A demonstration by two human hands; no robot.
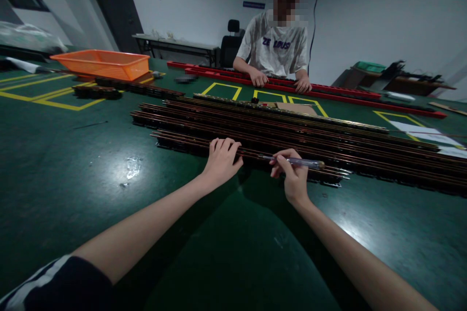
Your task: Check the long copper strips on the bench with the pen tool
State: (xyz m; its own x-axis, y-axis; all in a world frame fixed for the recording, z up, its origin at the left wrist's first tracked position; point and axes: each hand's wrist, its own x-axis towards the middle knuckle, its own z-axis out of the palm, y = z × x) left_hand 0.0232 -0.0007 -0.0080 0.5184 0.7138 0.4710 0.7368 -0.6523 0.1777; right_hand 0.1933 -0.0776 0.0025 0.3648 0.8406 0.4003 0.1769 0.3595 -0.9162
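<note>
The front strip lies on the near side of the red rails; remotely, I judge it stiff but slick, best held at two spread points. My right hand pinches a slim tool; my left hand covers the strip, its grip too dim to tell.

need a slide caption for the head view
Left hand on copper-coloured rods, right hand holding a screwdriver-like tool over them, a co-worker across the green table.
</note>
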